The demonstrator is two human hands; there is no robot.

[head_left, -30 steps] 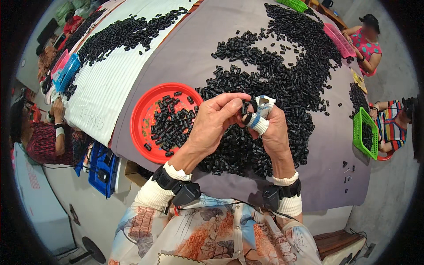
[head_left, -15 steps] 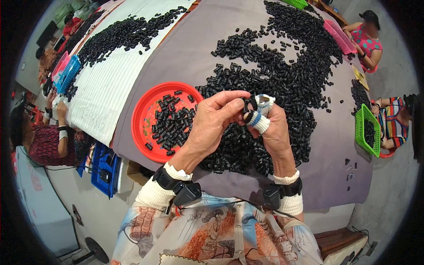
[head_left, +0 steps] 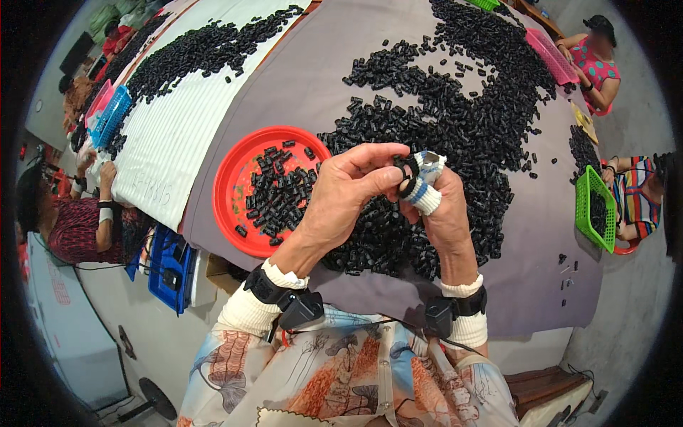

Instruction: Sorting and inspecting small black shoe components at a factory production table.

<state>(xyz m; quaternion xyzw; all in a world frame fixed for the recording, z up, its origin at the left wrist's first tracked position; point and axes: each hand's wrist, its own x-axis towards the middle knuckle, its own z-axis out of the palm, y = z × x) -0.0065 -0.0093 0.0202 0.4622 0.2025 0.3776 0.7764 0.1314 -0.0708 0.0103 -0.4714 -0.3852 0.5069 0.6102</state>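
Right of the red tray (head_left: 220, 181), the left hand (head_left: 334, 196) and right hand (head_left: 448, 213) meet above black parts (head_left: 441, 121); a blue basket (head_left: 110, 117) stands beyond it, leftward.

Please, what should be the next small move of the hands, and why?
Perhaps the left hand should set the small black piece into the red tray: its fingertips pinch that piece near the right hand, and the tray, just leftward, holds similar loose pieces.

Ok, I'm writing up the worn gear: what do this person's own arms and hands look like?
The right hand wears white finger covers with blue marks. Black straps with dark boxes circle cream knitted cuffs on both sides, a thin dark cable nearby. The pale sleeves carry orange, blue and dark prints.
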